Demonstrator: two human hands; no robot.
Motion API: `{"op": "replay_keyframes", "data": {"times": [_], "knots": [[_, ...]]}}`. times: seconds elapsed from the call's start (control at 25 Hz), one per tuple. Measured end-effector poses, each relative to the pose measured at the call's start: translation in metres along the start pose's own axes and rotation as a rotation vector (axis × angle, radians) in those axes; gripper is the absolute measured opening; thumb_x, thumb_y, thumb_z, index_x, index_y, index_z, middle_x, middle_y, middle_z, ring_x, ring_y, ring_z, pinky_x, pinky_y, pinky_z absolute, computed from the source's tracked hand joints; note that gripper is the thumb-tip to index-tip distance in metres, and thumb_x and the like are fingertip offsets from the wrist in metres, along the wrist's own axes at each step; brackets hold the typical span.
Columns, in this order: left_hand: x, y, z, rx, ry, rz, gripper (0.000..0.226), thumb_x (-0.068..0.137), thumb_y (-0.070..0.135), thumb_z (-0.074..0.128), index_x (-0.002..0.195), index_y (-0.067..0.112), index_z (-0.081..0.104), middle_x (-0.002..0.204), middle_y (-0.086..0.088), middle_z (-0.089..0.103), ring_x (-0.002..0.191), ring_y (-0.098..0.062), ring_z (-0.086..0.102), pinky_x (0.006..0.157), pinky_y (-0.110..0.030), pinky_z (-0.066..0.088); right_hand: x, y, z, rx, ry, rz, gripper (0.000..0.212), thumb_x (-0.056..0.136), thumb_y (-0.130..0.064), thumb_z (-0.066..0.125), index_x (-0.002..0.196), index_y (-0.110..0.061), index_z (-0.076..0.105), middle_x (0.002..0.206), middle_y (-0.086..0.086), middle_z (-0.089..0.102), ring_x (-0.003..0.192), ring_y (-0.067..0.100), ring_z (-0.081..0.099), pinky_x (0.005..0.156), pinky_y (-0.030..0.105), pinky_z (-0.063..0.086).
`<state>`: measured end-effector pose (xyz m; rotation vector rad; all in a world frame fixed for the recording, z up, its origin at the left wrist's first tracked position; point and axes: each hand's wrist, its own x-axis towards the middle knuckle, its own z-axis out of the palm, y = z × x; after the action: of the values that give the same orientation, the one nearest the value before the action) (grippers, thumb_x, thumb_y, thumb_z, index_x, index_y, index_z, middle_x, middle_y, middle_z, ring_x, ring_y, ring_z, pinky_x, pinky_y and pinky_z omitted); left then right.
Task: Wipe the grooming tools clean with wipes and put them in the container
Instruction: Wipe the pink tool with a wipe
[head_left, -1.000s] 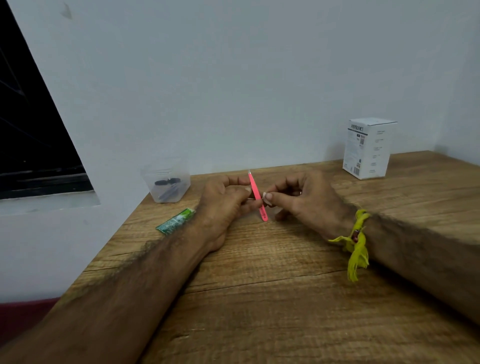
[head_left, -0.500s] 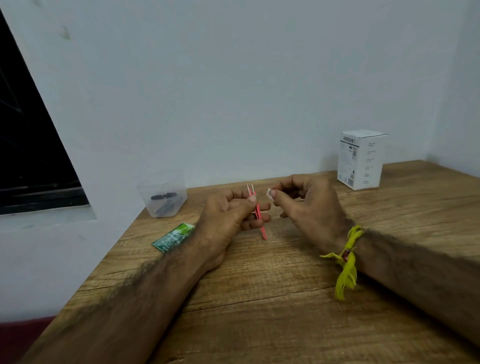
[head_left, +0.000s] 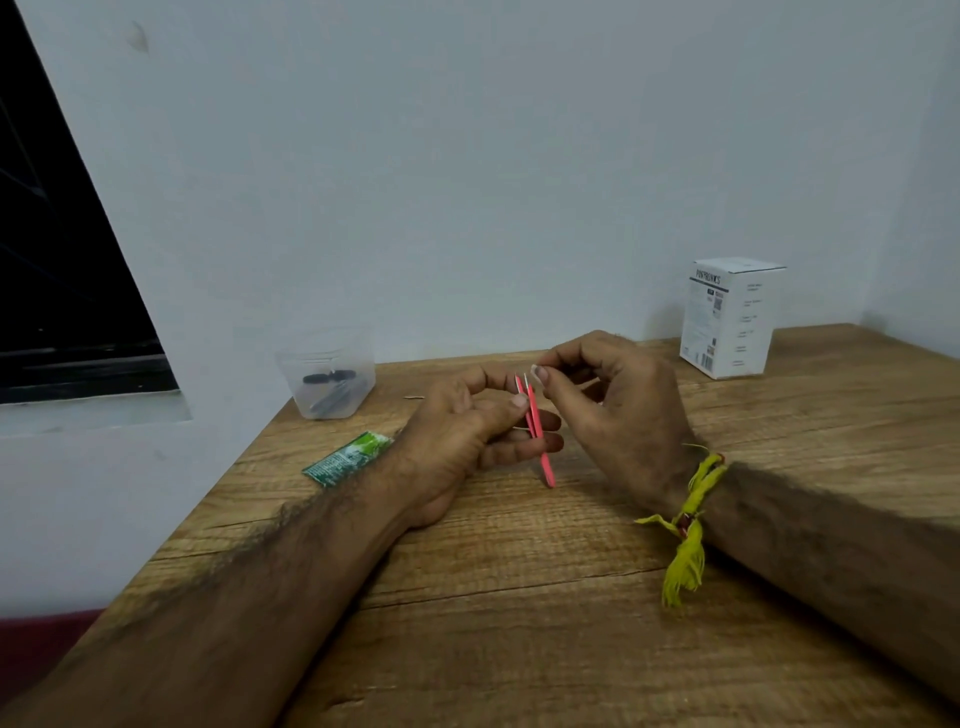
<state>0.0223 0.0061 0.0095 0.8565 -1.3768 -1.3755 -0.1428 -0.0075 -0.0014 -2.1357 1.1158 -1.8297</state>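
While the left hand (head_left: 457, 431) grips one pink tweezers (head_left: 535, 426), the right hand (head_left: 618, 395) pinches one wipe (head_left: 535, 372).

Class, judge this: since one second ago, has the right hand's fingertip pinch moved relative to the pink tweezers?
Yes. The right hand lifted its pinch from mid-shaft to beside the tweezers' upper tips.

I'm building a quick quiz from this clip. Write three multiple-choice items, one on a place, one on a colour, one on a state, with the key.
1. Where is the clear container?
A. at the wall, table's far left
B. beside the white box
C. on the floor

2. What colour are the tweezers?
A. black
B. pink
C. silver

3. How is the left hand?
A. flat on the table
B. empty
C. gripping the tweezers

Key: 1 A, it stands by the wall. 2 B, both arms show pink. 3 C, thumb and fingers clamp the shaft.
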Motion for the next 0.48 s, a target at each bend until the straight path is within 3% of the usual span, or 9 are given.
{"op": "replay_keyframes", "data": {"times": [0.12, 0.2, 0.28, 0.48], "knots": [[-0.0010, -0.0003, 0.0033, 0.050, -0.002, 0.028, 0.011, 0.096, 0.002, 0.061, 0.106, 0.000, 0.063, 0.089, -0.020, 0.075, 0.081, -0.031, 0.076, 0.064, -0.027, 0.061, 0.0010, 0.0026, 0.0015, -0.018, -0.003, -0.028, 0.002, 0.087, -0.009, 0.073, 0.088, -0.010, 0.074, 0.083, -0.003, 0.068, 0.074, 0.008, 0.065, 0.062, 0.019, 0.052], [-0.0009, -0.0015, 0.0042, 0.065, 0.017, 0.049, 0.007, 0.094, 0.002, 0.063, 0.100, 0.002, 0.065, 0.081, -0.015, 0.073, 0.074, -0.024, 0.075, 0.063, -0.025, 0.060, 0.0012, 0.0041, 0.0021, -0.042, -0.030, -0.075, 0.002, 0.087, -0.009, 0.072, 0.088, -0.009, 0.073, 0.081, -0.003, 0.068, 0.074, 0.008, 0.064, 0.064, 0.024, 0.054], [0.0006, -0.0031, 0.0035, 0.087, 0.033, 0.065, 0.008, 0.093, 0.003, 0.065, 0.101, 0.001, 0.065, 0.080, -0.016, 0.072, 0.069, -0.021, 0.073, 0.061, -0.024, 0.060, 0.0008, 0.0047, 0.0022, -0.064, -0.045, -0.113, 0.002, 0.086, -0.009, 0.072, 0.087, -0.008, 0.073, 0.079, -0.002, 0.067, 0.074, 0.009, 0.064, 0.064, 0.028, 0.054], [0.0037, -0.0058, -0.0014, 0.107, 0.043, 0.067, 0.014, 0.093, 0.004, 0.065, 0.105, -0.003, 0.065, 0.079, -0.017, 0.072, 0.066, -0.019, 0.070, 0.060, -0.025, 0.059, 0.0010, 0.0047, 0.0045, -0.049, -0.066, -0.108, 0.003, 0.085, -0.010, 0.072, 0.086, -0.007, 0.073, 0.079, -0.002, 0.067, 0.073, 0.008, 0.064, 0.063, 0.022, 0.053]]}}
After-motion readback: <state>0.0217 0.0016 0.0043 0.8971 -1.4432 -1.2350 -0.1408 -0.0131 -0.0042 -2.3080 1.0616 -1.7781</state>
